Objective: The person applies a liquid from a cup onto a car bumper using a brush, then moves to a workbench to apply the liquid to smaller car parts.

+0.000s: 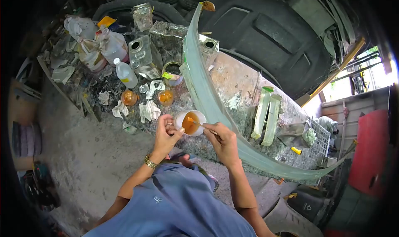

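My left hand [167, 133] grips the side of a white cup [201, 115], which is tipped so that I look into it. Orange-brown liquid [189, 124] covers its bottom. In my right hand [223, 140] is a thin stirrer [197, 123], pinched between the fingers, its far end inside the cup in the liquid. Whether that end has bristles is too small to tell. Just beyond the cup on the bench stands a small container of orange material [166, 97], with a second orange container [129, 97] to its left. Crumpled white paper [149, 111] lies close to my left hand.
A long, pale green curved panel [216, 108] spans the cluttered bench [237, 75] beside my right hand. Metal cans [143, 56], a white plastic bottle [125, 73] and stained bags [111, 45] stand at the back left. Two pale strips [266, 118] and a wire rack [319, 137] lie right.
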`<state>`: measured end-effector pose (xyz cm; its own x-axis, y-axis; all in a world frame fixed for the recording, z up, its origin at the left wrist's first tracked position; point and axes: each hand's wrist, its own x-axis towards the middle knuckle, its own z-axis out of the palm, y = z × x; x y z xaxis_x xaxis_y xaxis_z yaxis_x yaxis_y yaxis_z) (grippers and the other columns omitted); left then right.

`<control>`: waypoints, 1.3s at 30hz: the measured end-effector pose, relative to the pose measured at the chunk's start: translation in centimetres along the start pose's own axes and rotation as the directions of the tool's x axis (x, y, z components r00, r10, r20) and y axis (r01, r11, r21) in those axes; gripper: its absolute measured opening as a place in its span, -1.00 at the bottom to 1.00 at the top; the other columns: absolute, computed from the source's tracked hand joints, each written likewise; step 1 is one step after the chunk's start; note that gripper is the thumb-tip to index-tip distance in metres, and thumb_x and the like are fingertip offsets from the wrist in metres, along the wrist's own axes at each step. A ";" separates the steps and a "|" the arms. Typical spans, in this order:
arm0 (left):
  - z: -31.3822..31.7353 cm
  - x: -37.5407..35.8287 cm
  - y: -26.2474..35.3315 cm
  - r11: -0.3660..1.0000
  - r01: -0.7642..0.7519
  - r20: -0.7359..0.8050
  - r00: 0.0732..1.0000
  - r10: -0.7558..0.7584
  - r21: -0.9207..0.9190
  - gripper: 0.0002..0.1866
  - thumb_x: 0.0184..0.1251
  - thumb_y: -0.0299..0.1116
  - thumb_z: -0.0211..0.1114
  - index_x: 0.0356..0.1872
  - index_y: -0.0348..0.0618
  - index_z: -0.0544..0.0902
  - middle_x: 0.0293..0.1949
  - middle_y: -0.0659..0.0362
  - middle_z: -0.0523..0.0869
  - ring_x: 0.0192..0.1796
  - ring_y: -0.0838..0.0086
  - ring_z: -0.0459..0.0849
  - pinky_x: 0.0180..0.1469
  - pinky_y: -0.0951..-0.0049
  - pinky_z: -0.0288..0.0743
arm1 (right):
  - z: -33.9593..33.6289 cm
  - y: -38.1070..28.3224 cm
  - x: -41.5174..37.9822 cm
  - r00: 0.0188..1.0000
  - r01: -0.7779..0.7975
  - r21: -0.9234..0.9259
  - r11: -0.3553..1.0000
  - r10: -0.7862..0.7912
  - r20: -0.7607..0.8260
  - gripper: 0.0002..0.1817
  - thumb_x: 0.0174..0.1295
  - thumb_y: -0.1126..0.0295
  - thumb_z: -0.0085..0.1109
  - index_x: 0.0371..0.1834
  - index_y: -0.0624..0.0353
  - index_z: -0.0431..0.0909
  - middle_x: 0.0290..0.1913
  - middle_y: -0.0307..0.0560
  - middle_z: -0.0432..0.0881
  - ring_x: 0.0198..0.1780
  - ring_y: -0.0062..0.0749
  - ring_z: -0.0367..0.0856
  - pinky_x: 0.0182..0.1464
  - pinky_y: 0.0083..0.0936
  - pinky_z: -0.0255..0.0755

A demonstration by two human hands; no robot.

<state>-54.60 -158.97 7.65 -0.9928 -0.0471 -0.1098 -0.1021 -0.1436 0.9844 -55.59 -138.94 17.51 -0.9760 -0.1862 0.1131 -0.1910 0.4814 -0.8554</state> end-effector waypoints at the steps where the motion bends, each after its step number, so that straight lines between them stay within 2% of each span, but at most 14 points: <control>1: 0.0 0.4 0.3 1.000 -0.018 -0.006 1.000 0.018 0.020 -0.42 0.16 -0.54 0.39 0.12 -0.20 0.23 -0.06 0.09 0.49 -0.18 0.58 0.56 -0.21 0.64 0.53 | 0.1 -0.3 0.6 1.000 0.024 -0.055 0.998 -0.023 0.016 -0.81 0.18 0.56 0.27 -0.13 0.22 0.67 -0.42 -0.08 0.57 -0.41 -0.44 0.53 -0.36 -0.54 0.38; 5: 0.6 0.8 0.1 0.997 -0.078 -0.050 0.996 0.078 -0.006 -0.42 0.14 -0.54 0.41 0.11 -0.20 0.25 -0.08 0.10 0.50 -0.15 0.56 0.58 -0.21 0.63 0.53 | 0.6 0.1 2.6 0.974 0.228 -0.173 0.958 -0.225 0.039 -0.79 0.13 0.51 0.30 -0.14 0.17 0.69 -0.41 -0.01 0.53 -0.42 -0.19 0.54 -0.34 -0.39 0.42; 9: 0.6 1.3 0.0 0.995 -0.100 -0.103 0.990 0.099 -0.010 -0.42 0.16 -0.52 0.41 0.12 -0.18 0.25 -0.10 0.12 0.50 -0.18 0.58 0.57 -0.21 0.62 0.53 | 1.2 1.7 4.6 0.980 0.173 -0.185 0.967 -0.150 0.134 -0.81 0.20 0.40 0.28 -0.16 0.21 0.69 -0.43 -0.06 0.56 -0.43 -0.21 0.56 -0.33 -0.38 0.45; 11: 0.3 2.2 0.0 0.999 -0.050 -0.145 0.988 0.050 0.007 -0.43 0.18 -0.49 0.40 0.12 -0.17 0.24 -0.11 0.11 0.48 -0.21 0.59 0.56 -0.22 0.62 0.53 | 1.4 2.7 5.8 0.993 -0.086 0.211 0.974 0.100 -0.057 -0.83 0.29 0.37 0.22 -0.22 0.26 0.67 -0.49 -0.17 0.57 -0.54 -0.43 0.50 -0.47 -0.47 0.39; 12: 0.3 2.8 0.1 0.997 -0.079 -0.141 0.987 0.077 -0.002 -0.43 0.18 -0.49 0.40 0.12 -0.17 0.24 -0.11 0.11 0.48 -0.21 0.59 0.56 -0.22 0.62 0.53 | 1.1 3.5 6.7 0.995 -0.059 0.199 0.978 0.074 -0.071 -0.83 0.29 0.37 0.22 -0.22 0.26 0.67 -0.49 -0.17 0.57 -0.54 -0.43 0.50 -0.47 -0.47 0.39; 14: -0.1 4.4 0.4 0.983 -0.007 -0.147 0.989 -0.021 -0.183 -0.43 0.20 -0.45 0.40 0.12 -0.16 0.23 -0.13 0.12 0.46 -0.24 0.60 0.55 -0.21 0.61 0.52 | 0.6 4.8 8.9 0.943 -0.279 0.648 0.709 0.329 0.046 -0.81 0.36 0.34 0.15 -0.26 0.25 0.62 -0.53 -0.25 0.56 -0.60 -0.66 0.41 -0.59 -0.62 0.23; 17: -1.1 7.7 1.4 0.973 -0.117 -0.146 0.985 0.089 -0.199 -0.45 0.21 -0.44 0.40 0.11 -0.15 0.24 -0.14 0.13 0.46 -0.27 0.62 0.54 -0.20 0.61 0.50 | 0.9 4.8 12.3 0.915 -0.265 0.845 0.465 0.398 0.068 -0.83 0.38 0.35 0.10 -0.30 0.21 0.57 -0.55 -0.23 0.54 -0.61 -0.68 0.33 -0.64 -0.67 0.09; 21: -2.4 12.5 3.4 0.935 -0.161 -0.157 0.981 0.116 -0.316 -0.47 0.23 -0.46 0.37 0.10 -0.19 0.24 -0.17 0.15 0.46 -0.30 0.64 0.50 -0.22 0.64 0.47 | 1.7 4.7 17.0 0.901 -0.197 0.928 0.317 0.432 0.044 -0.82 0.39 0.32 0.09 -0.29 0.17 0.57 -0.56 -0.26 0.52 -0.62 -0.67 0.27 -0.60 -0.70 0.08; 27: -4.4 18.9 6.8 0.915 -0.154 -0.108 0.987 0.121 -0.374 -0.46 0.22 -0.54 0.30 0.14 -0.26 0.20 -0.15 0.12 0.46 -0.25 0.63 0.50 -0.23 0.65 0.49 | 0.9 3.1 25.1 0.925 -0.047 0.908 0.415 0.362 -0.118 -0.83 0.40 0.32 0.10 -0.24 0.18 0.59 -0.52 -0.29 0.55 -0.59 -0.69 0.36 -0.57 -0.72 0.14; 33: -6.2 20.4 5.7 0.900 -0.108 0.047 0.989 0.140 -0.422 -0.46 0.25 -0.49 0.29 0.16 -0.20 0.19 -0.14 0.13 0.46 -0.14 0.52 0.56 -0.06 0.50 0.55 | 1.0 -3.6 32.4 0.922 0.080 0.429 0.900 0.097 -0.376 -0.84 0.39 0.39 0.11 -0.17 0.27 0.59 -0.44 -0.20 0.55 -0.49 -0.65 0.43 -0.50 -0.68 0.30; 34: -6.6 20.2 4.8 0.920 -0.098 0.083 0.987 0.139 -0.380 -0.45 0.24 -0.51 0.30 0.16 -0.19 0.19 -0.14 0.13 0.49 -0.10 0.50 0.57 -0.08 0.54 0.52 | 1.8 -4.7 33.2 0.915 0.223 -0.001 0.975 -0.210 -0.344 -0.88 0.34 0.44 0.14 -0.16 0.24 0.60 -0.41 -0.17 0.56 -0.47 -0.58 0.46 -0.47 -0.65 0.35; 35: -6.7 19.9 3.9 0.916 -0.082 0.092 0.988 0.128 -0.393 -0.45 0.24 -0.51 0.30 0.16 -0.19 0.19 -0.14 0.13 0.49 -0.10 0.50 0.57 -0.08 0.54 0.52 | 2.4 -5.1 34.0 0.868 0.364 -0.410 0.836 -0.464 -0.175 -0.89 0.29 0.50 0.16 -0.16 0.22 0.60 -0.38 -0.14 0.57 -0.45 -0.50 0.50 -0.44 -0.62 0.39; 36: -6.8 19.5 3.0 0.904 -0.007 0.122 0.990 0.065 -0.427 -0.42 0.20 -0.50 0.35 0.16 -0.20 0.20 -0.09 0.12 0.48 -0.11 0.49 0.57 -0.10 0.54 0.53 | 2.7 -4.6 34.9 0.830 0.483 -0.566 0.668 -0.555 0.052 -0.79 0.13 0.60 0.21 -0.16 0.17 0.58 -0.33 -0.11 0.56 -0.37 -0.34 0.57 -0.34 -0.52 0.49; 39: -7.4 18.0 1.3 0.906 0.100 0.169 0.985 -0.032 -0.410 -0.38 0.15 -0.44 0.43 0.14 -0.21 0.23 -0.05 0.11 0.48 -0.10 0.50 0.57 -0.12 0.53 0.55 | 5.1 -4.2 34.7 0.858 0.474 -0.827 0.303 -0.369 0.357 -0.81 0.05 0.50 0.23 -0.24 0.16 0.50 -0.31 -0.12 0.52 -0.25 -0.28 0.62 -0.26 -0.41 0.56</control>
<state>-72.19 -167.37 5.94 -0.9852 0.1254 -0.1164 -0.1663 -0.5405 0.8248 -88.11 -151.80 22.40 -0.7297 -0.6430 0.2326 -0.6072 0.7658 0.2119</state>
